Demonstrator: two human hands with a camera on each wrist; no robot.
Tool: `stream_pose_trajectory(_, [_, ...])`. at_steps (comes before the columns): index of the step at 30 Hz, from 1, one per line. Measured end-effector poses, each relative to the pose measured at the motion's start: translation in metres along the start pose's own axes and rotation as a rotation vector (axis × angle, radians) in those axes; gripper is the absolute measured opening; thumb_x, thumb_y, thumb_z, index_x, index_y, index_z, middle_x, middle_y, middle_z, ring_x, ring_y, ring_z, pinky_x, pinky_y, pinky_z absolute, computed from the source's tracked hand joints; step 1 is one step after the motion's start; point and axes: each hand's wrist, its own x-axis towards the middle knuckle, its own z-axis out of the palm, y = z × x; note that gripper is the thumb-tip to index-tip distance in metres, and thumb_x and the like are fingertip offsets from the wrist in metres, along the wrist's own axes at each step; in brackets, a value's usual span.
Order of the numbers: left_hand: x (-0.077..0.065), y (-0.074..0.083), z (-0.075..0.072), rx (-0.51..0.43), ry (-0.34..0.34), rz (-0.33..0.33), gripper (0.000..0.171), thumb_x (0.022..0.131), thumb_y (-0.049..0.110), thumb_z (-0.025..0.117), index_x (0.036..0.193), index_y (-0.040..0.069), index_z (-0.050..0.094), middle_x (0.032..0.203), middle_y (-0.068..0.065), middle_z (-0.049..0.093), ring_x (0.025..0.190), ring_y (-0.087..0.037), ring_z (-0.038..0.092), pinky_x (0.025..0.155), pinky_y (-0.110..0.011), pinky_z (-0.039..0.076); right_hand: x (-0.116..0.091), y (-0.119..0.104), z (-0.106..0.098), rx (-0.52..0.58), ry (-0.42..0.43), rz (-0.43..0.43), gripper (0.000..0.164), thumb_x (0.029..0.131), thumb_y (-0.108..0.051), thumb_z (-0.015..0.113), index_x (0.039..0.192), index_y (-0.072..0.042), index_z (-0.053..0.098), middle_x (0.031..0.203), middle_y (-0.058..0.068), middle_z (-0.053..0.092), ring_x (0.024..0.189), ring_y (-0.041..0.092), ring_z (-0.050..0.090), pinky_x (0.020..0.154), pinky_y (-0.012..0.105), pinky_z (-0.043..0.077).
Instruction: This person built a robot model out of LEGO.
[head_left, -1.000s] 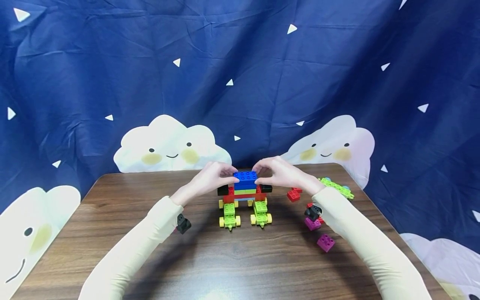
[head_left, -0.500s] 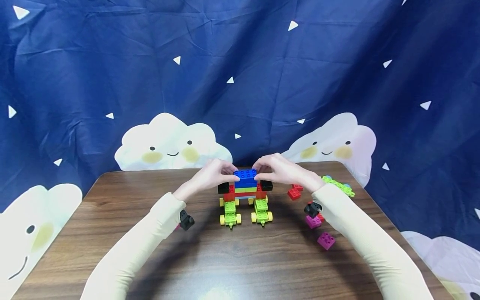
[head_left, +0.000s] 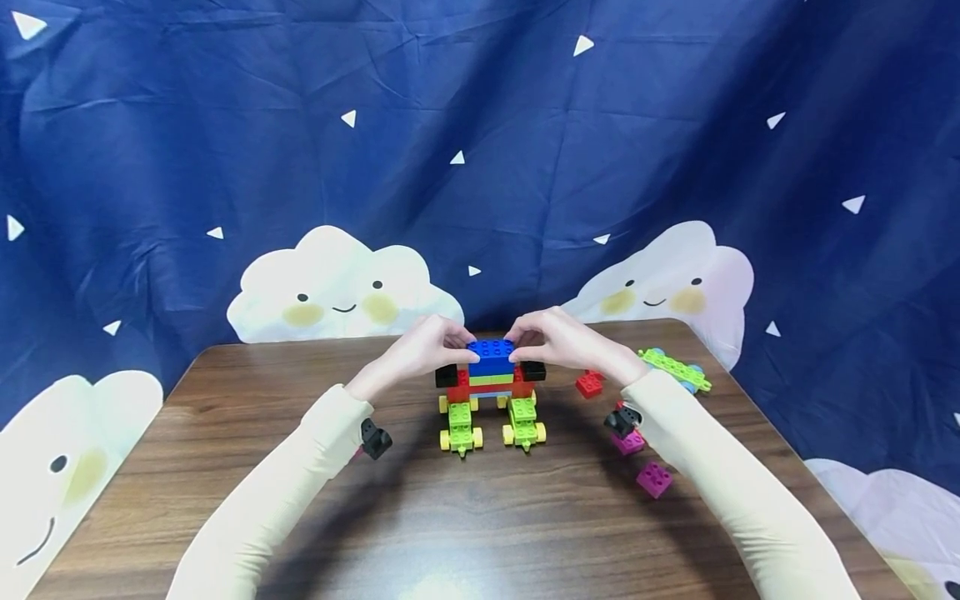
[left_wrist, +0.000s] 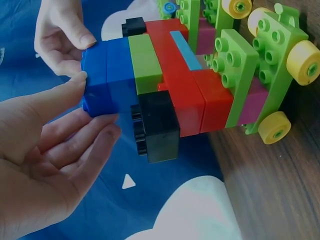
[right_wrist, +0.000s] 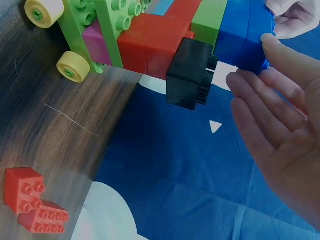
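A figure of toy building bricks stands on the table, with two stacked blue bricks [head_left: 491, 357] at its top. My left hand [head_left: 422, 346] pinches the upper blue brick from the left, the thumb at its near top edge and the fingers around its side. From the right, my right hand [head_left: 562, 340] grips the same brick in a mirrored way. Below lie a lime brick [left_wrist: 145, 64], red bricks [left_wrist: 182, 95], and a black brick [left_wrist: 159, 125] sticking out on each side. Two lime wheeled bases [head_left: 461, 425] with yellow wheels carry the figure.
Right of the figure lie red bricks [right_wrist: 25, 189], magenta bricks [head_left: 655, 479] and a lime wheeled base [head_left: 675, 369] with blue wheels. Black wrist cameras [head_left: 375, 438] sit at the cuffs. A blue cloth [head_left: 480, 167] with clouds hangs behind the wooden table [head_left: 480, 525].
Both hands stay on the upper blue brick, and the figure keeps its place. Only the head view and the right forearm have shifted slightly.
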Motion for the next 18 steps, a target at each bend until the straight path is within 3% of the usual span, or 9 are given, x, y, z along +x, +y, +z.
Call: stream_pose_trajectory(18, [-0.0069,0.0003,0.0047,0.035,0.046,0.043,0.03,0.089,0.024,0.074,0.111,0.003,0.074,0.101,-0.011,0.077,0.091,-0.02,0.073,0.086,-0.032,0.06,0.0051,-0.0086,-0.0048,-0.02,-0.033,0.028,0.025,0.084,-0.02,0.079,0.103,-0.004,0.074,0.097,0.009,0.077,0.082,0.015,0.073,0.08,0.031,0.061])
